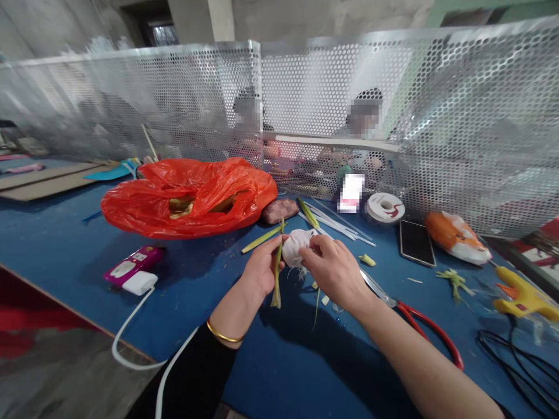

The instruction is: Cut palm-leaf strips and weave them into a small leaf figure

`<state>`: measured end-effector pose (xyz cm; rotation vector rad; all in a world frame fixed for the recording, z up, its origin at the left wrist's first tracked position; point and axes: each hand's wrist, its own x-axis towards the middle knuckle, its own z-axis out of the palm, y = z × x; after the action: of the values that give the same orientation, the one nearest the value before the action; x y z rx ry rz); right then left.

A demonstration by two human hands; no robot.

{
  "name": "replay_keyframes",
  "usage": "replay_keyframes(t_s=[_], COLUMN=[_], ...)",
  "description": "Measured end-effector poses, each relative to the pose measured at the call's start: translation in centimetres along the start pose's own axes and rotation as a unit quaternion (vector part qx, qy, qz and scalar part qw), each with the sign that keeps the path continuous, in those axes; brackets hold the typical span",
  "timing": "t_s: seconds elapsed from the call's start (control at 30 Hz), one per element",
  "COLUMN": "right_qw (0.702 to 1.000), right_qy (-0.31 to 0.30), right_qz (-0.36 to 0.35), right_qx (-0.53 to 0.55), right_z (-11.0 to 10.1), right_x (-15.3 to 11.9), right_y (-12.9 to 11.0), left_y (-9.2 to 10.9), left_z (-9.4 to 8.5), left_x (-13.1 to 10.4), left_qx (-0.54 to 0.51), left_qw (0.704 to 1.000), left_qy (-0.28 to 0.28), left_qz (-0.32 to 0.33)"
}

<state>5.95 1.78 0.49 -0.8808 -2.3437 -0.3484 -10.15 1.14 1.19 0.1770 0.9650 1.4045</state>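
Observation:
My left hand is closed around a thin yellow-green stalk, which stands roughly upright between thumb and fingers. Beside the stalk, a white cloth-like bundle with frayed threads at its lower edge is between my two hands. The fingers of my right hand pinch this bundle from the right side. Scissors with red handles lie under and beside my right wrist. Small green scraps are scattered on the blue table around my hands. My left fingertips are partly hidden.
A red plastic bag stands at back left, near a brown checked pouch. A purple power strip with a white cable is at left. Ribbon spool, dark phone, and yellow glue gun lie right. A perforated metal screen rises behind.

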Motion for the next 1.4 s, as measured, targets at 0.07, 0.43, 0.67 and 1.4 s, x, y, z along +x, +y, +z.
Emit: replay_keyframes(t_s=[0.07, 0.43, 0.67, 1.4], right_qw=[0.994, 0.947, 0.907, 0.720], right_qy=[0.011, -0.064, 0.106, -0.001], right_qz=[0.004, 0.076, 0.251, 0.468], right_qx=[0.111, 0.305, 0.321, 0.512], right_z=[-0.7, -4.6, -1.8, 0.5], right_x=[0.1, 0.4, 0.1, 0.4], right_y=[0.8, 5.1, 5.3, 2.5], left_y=[0.1, 0.9, 1.1, -0.3], left_z=[0.0, 0.0, -0.3, -0.5], left_x=[0.0, -0.2, 0.1, -0.8], left_qx=[0.004, -0.032, -0.053, 0.199], left_qw=[1.000, 0.997, 0.995, 0.964], left_qy=[0.000, 0.010, 0.009, -0.156], left_qz=[0.001, -0.068, -0.087, 0.083])
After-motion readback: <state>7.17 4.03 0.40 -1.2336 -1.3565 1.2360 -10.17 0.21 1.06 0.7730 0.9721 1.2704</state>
